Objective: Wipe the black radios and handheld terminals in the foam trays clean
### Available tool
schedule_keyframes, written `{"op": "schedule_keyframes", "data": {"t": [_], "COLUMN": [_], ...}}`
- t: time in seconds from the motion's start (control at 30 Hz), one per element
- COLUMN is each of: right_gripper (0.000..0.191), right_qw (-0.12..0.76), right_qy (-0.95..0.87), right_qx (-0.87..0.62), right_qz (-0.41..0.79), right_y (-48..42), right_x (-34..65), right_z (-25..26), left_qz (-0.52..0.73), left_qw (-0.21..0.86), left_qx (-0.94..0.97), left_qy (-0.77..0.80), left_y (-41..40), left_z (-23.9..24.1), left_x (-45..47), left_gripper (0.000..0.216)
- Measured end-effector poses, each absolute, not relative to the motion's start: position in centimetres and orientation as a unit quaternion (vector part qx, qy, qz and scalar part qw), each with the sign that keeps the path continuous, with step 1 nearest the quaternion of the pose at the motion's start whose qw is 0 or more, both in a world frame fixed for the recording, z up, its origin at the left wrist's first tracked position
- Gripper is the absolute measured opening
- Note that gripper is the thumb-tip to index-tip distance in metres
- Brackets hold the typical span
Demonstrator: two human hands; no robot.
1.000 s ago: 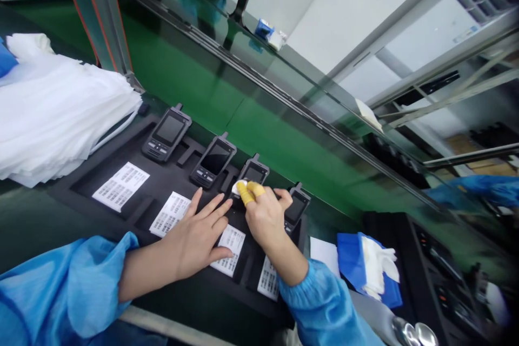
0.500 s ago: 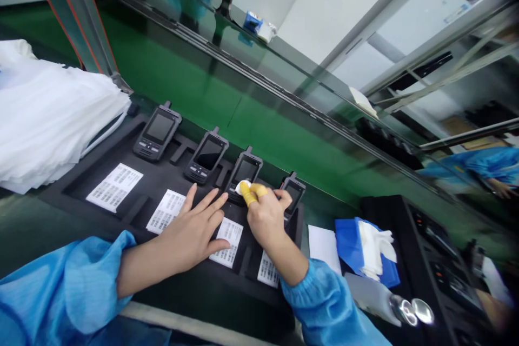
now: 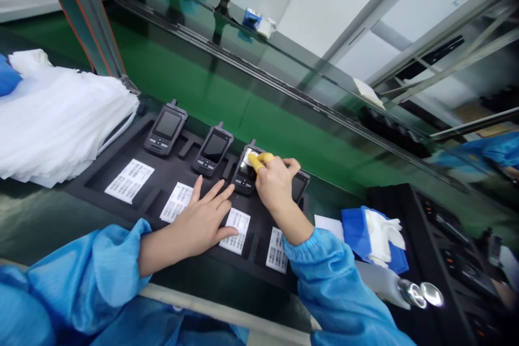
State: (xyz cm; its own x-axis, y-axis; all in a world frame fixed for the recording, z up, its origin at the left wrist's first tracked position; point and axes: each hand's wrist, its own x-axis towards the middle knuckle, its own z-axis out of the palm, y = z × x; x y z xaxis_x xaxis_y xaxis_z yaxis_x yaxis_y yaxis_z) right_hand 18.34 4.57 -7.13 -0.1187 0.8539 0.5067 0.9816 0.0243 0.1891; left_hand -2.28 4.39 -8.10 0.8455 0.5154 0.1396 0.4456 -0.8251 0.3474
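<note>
Several black handheld radios with screens lie in a row in a black foam tray (image 3: 91, 184). Yellow finger cots cover fingers of my right hand (image 3: 275, 181), which pinches a small white wipe (image 3: 250, 158) against the screen of the third radio (image 3: 244, 175). Behind that hand the rightmost radio (image 3: 300, 181) is partly hidden. My left hand (image 3: 205, 221) rests on the tray with its fingers spread, fingertips near the second radio (image 3: 213, 150) and the third. White barcode label sheets (image 3: 130, 180) lie in the tray in front of the radios, one partly under my left hand.
To the left stands a stack of white bags (image 3: 60, 124). On the right are a blue packet with white cloth (image 3: 377, 238), a bottle with a metal cap (image 3: 385, 284) and stacked black trays (image 3: 409, 200). A ledge runs behind; co-workers' blue sleeves show beyond.
My right hand has moved the wipe up from the third radio's keypad area onto its screen. My left hand stays spread on the tray. The camera view has shifted slightly.
</note>
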Motion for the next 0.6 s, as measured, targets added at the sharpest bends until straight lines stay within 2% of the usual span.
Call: {"op": "schedule_keyframes", "data": {"t": [0.13,0.27,0.43,0.6], "right_gripper": [0.024,0.024,0.032,0.032], "right_qw": [0.116,0.127,0.189,0.175], "right_qy": [-0.756,-0.779,-0.691,-0.683], "right_qx": [-0.609,-0.583,-0.65,-0.666], "right_qz": [-0.211,-0.192,-0.253,-0.244], "right_y": [1.2,-1.1,1.7,2.0], "right_x": [16.4,15.8,18.5,19.0], "right_z": [-8.7,-8.9,-8.1,-9.4], "left_qz": [0.137,0.177,0.215,0.212], "left_qw": [0.155,0.152,0.145,0.102], "left_qx": [0.944,0.932,0.921,0.921], "left_qy": [0.256,0.276,0.29,0.309], "left_y": [4.3,4.2,4.0,4.4], "left_z": [-8.0,-8.0,-7.3,-5.9], "left_x": [-2.2,-2.3,-2.7,-5.1], "left_gripper": [0.037,0.023,0.01,0.01]}}
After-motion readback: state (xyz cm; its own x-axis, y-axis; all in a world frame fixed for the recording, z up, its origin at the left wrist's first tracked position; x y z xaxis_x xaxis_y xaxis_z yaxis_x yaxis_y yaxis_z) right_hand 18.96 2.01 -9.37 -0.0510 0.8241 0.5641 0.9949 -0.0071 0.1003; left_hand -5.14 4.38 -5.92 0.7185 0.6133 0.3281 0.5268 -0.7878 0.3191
